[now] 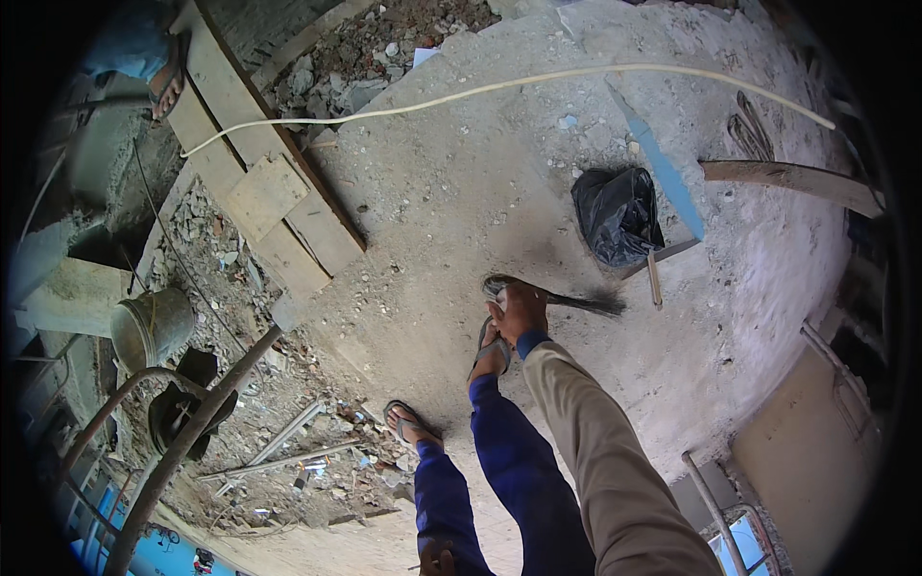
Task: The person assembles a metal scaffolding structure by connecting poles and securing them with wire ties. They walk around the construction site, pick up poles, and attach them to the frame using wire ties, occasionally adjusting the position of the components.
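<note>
My right hand [521, 312], at the end of a beige sleeve with a blue cuff, is closed around a short hand broom. Dark bristles of the broom [591, 303] fan out to the right, low over the dusty concrete floor [432, 221], where they look smeared by motion. The broom's other end shows just left of my knuckles, above my sandalled right foot. At the lower edge, against my blue trouser leg, my left hand [438, 557] shows only in part and in shadow; its fingers cannot be made out. A black plastic bag [618, 216] stands up and to the right of the broom.
Wooden planks [279, 192] lie at the upper left, with another person's foot [165, 91] at their far end. A pale hose [461, 94] curves across the floor. Rubble, a bucket [152, 329] and a metal rail [206, 422] are on the left. A curved board [788, 180] lies right.
</note>
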A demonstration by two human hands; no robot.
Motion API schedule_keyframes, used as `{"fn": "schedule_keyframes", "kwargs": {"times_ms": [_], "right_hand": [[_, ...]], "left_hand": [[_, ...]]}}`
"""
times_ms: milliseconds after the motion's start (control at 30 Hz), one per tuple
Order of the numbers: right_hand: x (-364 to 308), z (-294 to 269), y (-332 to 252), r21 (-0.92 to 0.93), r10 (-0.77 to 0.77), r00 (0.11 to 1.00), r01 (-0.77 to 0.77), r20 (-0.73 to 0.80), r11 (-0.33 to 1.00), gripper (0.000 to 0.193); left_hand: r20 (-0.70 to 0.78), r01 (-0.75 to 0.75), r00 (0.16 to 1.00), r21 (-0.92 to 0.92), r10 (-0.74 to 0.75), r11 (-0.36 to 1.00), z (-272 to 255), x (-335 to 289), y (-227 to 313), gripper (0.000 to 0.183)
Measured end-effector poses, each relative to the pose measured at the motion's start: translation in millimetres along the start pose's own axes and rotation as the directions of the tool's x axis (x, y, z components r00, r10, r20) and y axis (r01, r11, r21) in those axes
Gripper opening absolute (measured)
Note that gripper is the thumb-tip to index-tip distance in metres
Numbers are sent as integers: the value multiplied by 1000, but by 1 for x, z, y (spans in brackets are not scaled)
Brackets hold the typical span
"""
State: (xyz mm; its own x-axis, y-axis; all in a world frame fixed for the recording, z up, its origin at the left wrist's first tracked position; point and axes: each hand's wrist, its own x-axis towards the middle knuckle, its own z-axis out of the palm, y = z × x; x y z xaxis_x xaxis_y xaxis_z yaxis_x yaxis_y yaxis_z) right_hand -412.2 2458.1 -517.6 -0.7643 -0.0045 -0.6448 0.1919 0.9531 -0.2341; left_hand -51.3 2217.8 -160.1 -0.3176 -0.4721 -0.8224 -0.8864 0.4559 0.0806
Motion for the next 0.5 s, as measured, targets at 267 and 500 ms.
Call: {"fn": "schedule_keyframes", "kwargs": {"times_ms": [267, 500], "right_hand": [[-235, -196, 9, 422, -267, 953, 302, -143, 854, 54], [-464, -296, -89, 512, -513, 857, 463, -49, 724, 49]], "left_hand": [[394, -172, 825, -507, 405, 844, -7, 38, 67, 78], [605, 458, 671, -793, 429, 401, -98, -44, 195, 84]]}}
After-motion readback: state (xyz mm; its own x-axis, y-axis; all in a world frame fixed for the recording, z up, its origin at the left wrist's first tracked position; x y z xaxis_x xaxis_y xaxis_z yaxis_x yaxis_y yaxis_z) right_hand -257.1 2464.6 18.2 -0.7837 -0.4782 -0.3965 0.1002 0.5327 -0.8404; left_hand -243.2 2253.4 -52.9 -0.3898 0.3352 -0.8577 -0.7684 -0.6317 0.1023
